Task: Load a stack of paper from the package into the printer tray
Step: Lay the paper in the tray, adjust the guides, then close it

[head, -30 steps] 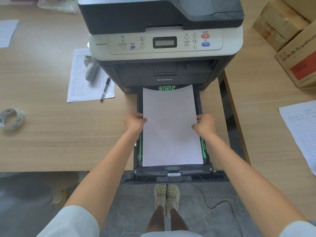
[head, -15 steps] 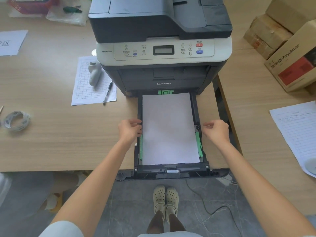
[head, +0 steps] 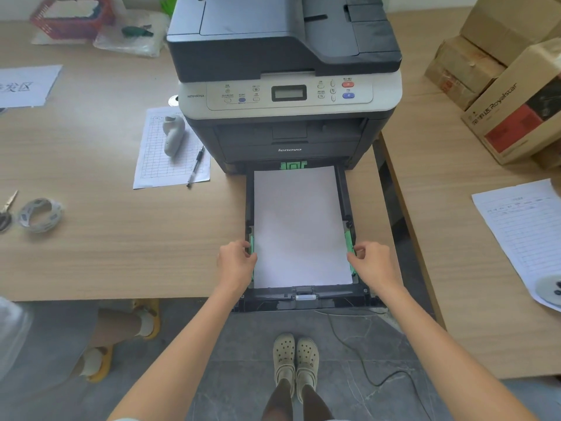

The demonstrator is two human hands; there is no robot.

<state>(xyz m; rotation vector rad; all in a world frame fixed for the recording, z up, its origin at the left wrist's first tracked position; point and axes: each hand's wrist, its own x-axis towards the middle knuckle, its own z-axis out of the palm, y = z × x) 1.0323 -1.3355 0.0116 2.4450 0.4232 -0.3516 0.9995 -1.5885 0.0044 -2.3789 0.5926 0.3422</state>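
Note:
A dark grey printer [head: 288, 56] stands on the wooden desk, its black paper tray [head: 303, 302] pulled out toward me past the desk edge. A white stack of paper [head: 300, 226] lies flat in the tray. Green side guides flank the stack on the left [head: 251, 238] and right [head: 348, 238]. My left hand [head: 235, 264] is curled on the left guide near the tray's front. My right hand [head: 372, 264] pinches at the right guide opposite. No paper package is in view.
Left of the printer lie a grid sheet [head: 158, 165], a pen [head: 195, 167], a tape roll [head: 41, 214] and scissors [head: 6, 208]. Cardboard boxes [head: 516, 110] and a form [head: 525, 232] sit on the right table. A cable [head: 364, 369] trails across the floor. Another person's legs [head: 121, 329] are at lower left.
Both hands let go of the paper's edges and slid toward me along the tray sides onto the green guides. The stack now rests flat in the tray.

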